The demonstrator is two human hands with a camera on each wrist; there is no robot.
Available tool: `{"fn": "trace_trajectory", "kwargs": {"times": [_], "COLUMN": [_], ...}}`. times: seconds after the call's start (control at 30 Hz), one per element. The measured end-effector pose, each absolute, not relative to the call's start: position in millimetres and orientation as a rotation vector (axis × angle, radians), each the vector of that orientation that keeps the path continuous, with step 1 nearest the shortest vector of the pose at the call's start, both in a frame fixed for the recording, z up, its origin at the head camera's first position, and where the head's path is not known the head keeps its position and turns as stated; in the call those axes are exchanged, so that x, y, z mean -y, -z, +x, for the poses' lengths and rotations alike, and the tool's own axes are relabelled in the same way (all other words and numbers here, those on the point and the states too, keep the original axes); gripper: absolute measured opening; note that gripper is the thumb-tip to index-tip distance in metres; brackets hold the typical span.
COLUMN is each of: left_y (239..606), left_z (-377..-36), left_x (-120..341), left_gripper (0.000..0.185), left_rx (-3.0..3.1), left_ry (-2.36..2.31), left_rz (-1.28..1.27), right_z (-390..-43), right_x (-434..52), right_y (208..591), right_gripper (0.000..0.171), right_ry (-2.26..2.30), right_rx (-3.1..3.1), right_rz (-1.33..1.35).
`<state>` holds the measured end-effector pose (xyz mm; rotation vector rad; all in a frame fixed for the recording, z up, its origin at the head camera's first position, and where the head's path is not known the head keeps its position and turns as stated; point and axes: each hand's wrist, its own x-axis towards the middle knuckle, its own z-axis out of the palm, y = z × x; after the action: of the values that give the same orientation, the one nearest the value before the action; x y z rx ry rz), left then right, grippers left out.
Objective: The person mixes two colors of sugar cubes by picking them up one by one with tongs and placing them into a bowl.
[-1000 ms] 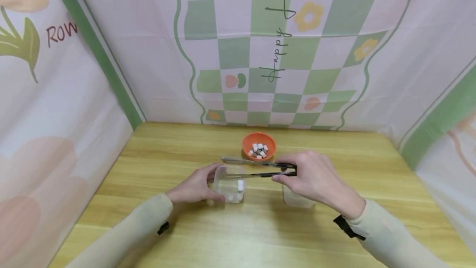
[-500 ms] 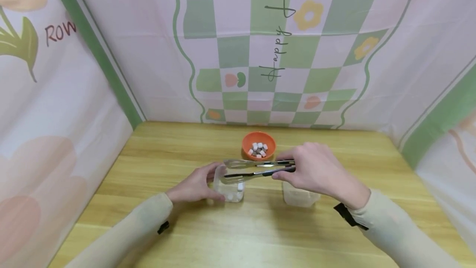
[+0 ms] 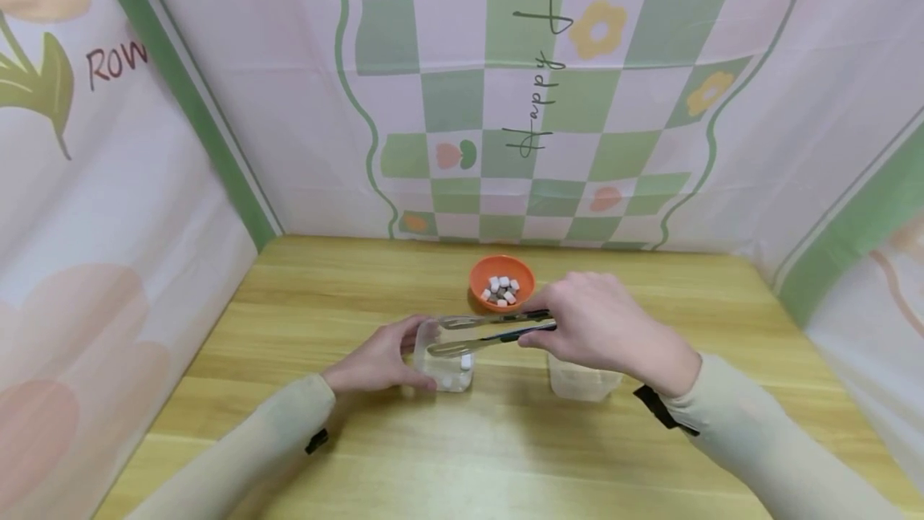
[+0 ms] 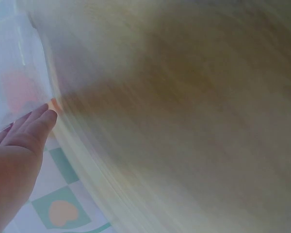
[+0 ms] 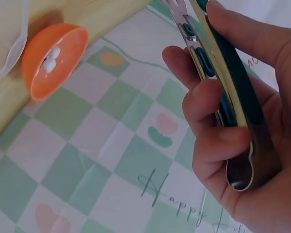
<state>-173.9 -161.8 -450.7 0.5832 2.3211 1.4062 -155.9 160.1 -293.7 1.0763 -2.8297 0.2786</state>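
Observation:
My left hand grips the side of a clear plastic cup on the wooden table; a few small white pieces lie inside it. My right hand holds metal tongs with dark grips, their tips over the cup's mouth and nothing visible between them. In the right wrist view my right hand curls round the tongs. An orange bowl with several white and grey pieces sits just behind. The left wrist view is blurred, with only my left hand discernible.
A second clear cup stands under my right wrist. Patterned fabric walls close in the table on the left, back and right. The orange bowl shows at the upper left of the right wrist view.
My right hand has shifted slightly left and back with the tongs, which now tilt with their tips lower toward the cup. The left hand and cup have stayed put.

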Motion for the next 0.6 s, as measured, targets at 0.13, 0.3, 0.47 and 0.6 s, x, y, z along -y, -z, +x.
{"fn": "trace_trajectory", "kwargs": {"times": [0.13, 0.3, 0.47, 0.6], "left_y": [450.7, 450.5, 449.9, 449.4], "left_z": [-174.2, -173.6, -174.1, -175.0], "left_x": [161.9, 161.3, 160.0, 160.1], "left_gripper": [0.097, 0.099, 0.096, 0.093], "left_rx": [-2.311, -2.312, -2.300, -2.299], "left_ry": [-1.416, -1.412, -1.427, -1.436], "left_rz": [0.584, 0.580, 0.602, 0.611], "right_z": [-158.0, -160.9, -161.1, -160.1], "right_x": [-153.6, -152.8, -157.3, -158.5], "right_y": [295.8, 301.4, 308.0, 309.9], "right_gripper": [0.017, 0.023, 0.030, 0.028], "right_ry": [-0.331, -0.483, -0.559, -0.551], "right_rx": [2.874, 2.954, 2.950, 2.927], "right_rz": [1.117, 1.112, 1.054, 1.022]}}
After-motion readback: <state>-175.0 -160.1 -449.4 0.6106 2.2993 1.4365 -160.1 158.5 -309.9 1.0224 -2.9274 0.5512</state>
